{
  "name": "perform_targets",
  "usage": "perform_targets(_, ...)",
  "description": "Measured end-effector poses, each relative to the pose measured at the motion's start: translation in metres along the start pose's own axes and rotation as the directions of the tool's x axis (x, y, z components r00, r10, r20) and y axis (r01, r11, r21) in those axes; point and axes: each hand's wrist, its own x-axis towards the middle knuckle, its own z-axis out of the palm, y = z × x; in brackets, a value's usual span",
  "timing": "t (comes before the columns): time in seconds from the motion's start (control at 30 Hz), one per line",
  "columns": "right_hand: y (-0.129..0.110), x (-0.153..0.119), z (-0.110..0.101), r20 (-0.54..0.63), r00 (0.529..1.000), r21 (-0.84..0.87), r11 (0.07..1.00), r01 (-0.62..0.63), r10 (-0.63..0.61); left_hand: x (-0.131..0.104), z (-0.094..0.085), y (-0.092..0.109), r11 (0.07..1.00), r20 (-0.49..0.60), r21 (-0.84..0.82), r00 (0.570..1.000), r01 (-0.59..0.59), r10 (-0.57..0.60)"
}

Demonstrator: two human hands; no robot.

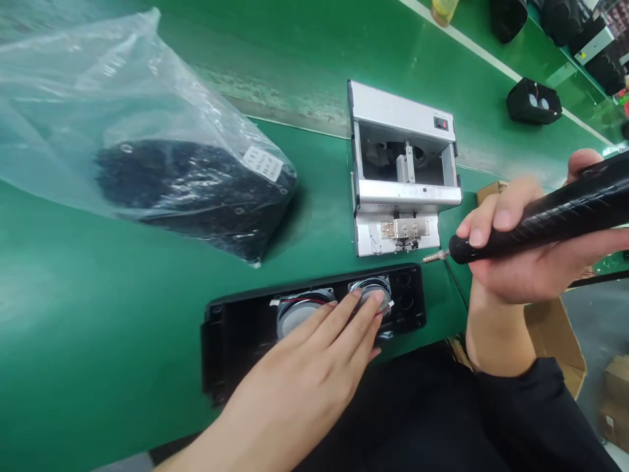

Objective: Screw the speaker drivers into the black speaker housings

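Note:
My left hand (319,357) lies with fingers stretched out over a long black speaker housing (240,341). Its fingertips rest on the smaller round speaker driver (376,288) at the right end. A larger speaker driver (297,318) with a red wire sits to the left, partly covered by the hand. My right hand (521,249) is wrapped round a black electric screwdriver (555,206). The bit points left, just beyond the housing's right end. Whether a screw sits on its tip is too small to tell.
Behind the housing stands a silver screw feeder (405,190) with a red switch. A clear plastic bag (196,177) of small dark pieces lies at left. Another black housing (533,101) stands at the back right. A cardboard box (555,341) is below the right arm.

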Motion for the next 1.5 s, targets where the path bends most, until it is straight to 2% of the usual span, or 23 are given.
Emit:
perform_targets(0.13, 0.002, 0.005, 0.016, -0.112, 0.994, -0.132, 0.991, -0.033, 0.018, -0.004, 0.003, 0.003, 1.0, -0.032, -0.004, 0.999, 0.022, -0.023)
perform_targets(0.2, 0.003, 0.008, 0.017, -0.058, 0.998, -0.108, 0.994, -0.004, -0.002, -0.004, 0.005, 0.003, 1.0, -0.039, -0.014, 0.999, 0.026, -0.026)
perform_targets(0.27, 0.006, 0.008, 0.017, 0.014, 0.997, -0.077, 0.994, 0.078, -0.077, -0.004, 0.008, 0.003, 1.0, -0.039, -0.021, 0.999, 0.021, -0.022)
perform_targets(0.33, 0.01, 0.005, 0.02, 0.047, 0.989, -0.141, 0.979, 0.149, -0.144, -0.004, 0.011, 0.003, 1.0, -0.044, -0.021, 0.999, 0.018, -0.019)
perform_targets(0.43, 0.011, 0.0, 0.034, 0.103, 0.988, -0.308, 0.941, 0.142, -0.115, -0.005, 0.015, 0.004, 1.0, -0.062, -0.016, 0.998, 0.01, -0.011)
perform_targets(0.5, 0.009, -0.002, 0.042, 0.136, 0.986, -0.359, 0.924, 0.136, -0.092, -0.004, 0.016, 0.005, 1.0, -0.068, -0.012, 0.998, 0.009, -0.01)
perform_targets(0.7, -0.002, 0.004, 0.046, 0.004, 0.967, -0.154, 0.955, 0.253, -0.255, 0.0, 0.01, 0.004, 1.0, -0.063, -0.008, 0.998, 0.02, -0.02)
perform_targets(0.83, -0.006, 0.009, 0.048, 0.036, 0.99, -0.262, 0.955, 0.139, -0.134, -0.001, 0.01, 0.005, 1.0, -0.082, -0.02, 0.996, 0.021, -0.023)
perform_targets(0.93, -0.007, 0.012, 0.055, 0.055, 0.996, -0.166, 0.983, 0.075, -0.067, -0.001, 0.011, 0.005, 0.999, -0.069, -0.024, 0.997, 0.029, -0.03)
perform_targets(1.0, -0.008, 0.012, 0.058, 0.042, 0.999, -0.173, 0.985, 0.031, -0.024, -0.001, 0.011, 0.004, 0.999, -0.051, -0.013, 0.998, 0.033, -0.034)
perform_targets(1.1, -0.01, 0.003, 0.051, 0.128, 0.992, -0.178, 0.984, 0.0, 0.023, 0.001, 0.012, 0.004, 1.0, -0.073, -0.01, 0.997, 0.029, -0.029)
perform_targets(1.23, -0.02, -0.016, 0.019, 0.215, 0.973, -0.159, 0.98, 0.119, -0.084, 0.001, 0.012, 0.004, 0.999, -0.083, -0.036, 0.996, 0.013, -0.016)
perform_targets(1.33, -0.025, -0.031, -0.004, 0.291, 0.955, -0.201, 0.973, 0.111, -0.048, 0.0, 0.012, 0.005, 0.998, -0.078, -0.064, 0.997, 0.011, -0.016)
perform_targets(1.4, -0.022, -0.043, -0.01, 0.335, 0.942, -0.214, 0.974, 0.077, -0.001, -0.001, 0.011, 0.005, 0.998, -0.068, -0.066, 0.998, 0.012, -0.017)
perform_targets(1.5, -0.01, -0.062, -0.002, 0.329, 0.942, -0.27, 0.963, 0.024, 0.069, -0.002, 0.01, 0.005, 0.997, -0.055, -0.074, 0.998, 0.007, -0.011)
